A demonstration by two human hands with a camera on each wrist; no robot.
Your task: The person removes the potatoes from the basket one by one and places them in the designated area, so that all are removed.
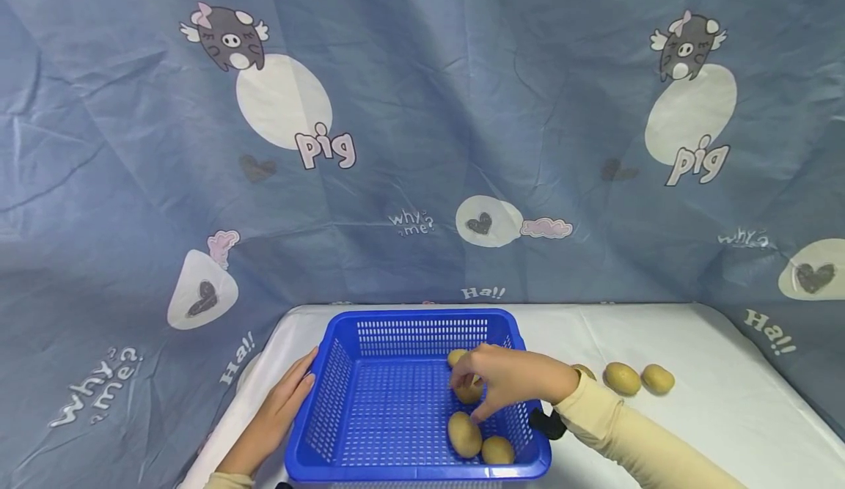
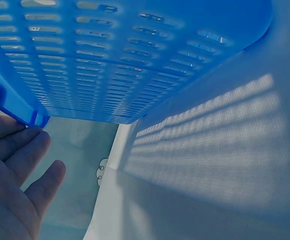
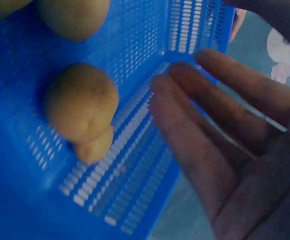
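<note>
A blue plastic basket (image 1: 396, 408) with slotted walls holds several potatoes along its right side. My right hand (image 1: 505, 375) reaches over the right wall, with its thumb and fingers spread above a potato (image 1: 469, 394). In the right wrist view its fingers (image 3: 190, 135) are fairly straight and apart from the potatoes. Two more potatoes, one oval (image 1: 465, 435) and one rounder (image 1: 498, 451), lie at the near right corner. Another potato (image 1: 457, 358) is partly behind the right hand. My left hand (image 1: 284, 405) rests its extended fingers against the basket's left rim.
On the white-covered table (image 1: 693, 438), right of the basket, lie a potato (image 1: 623, 378), a smaller one (image 1: 658, 379) and a third (image 1: 584, 372) partly hidden by the right arm. A blue patterned cloth (image 1: 422, 144) hangs behind the table.
</note>
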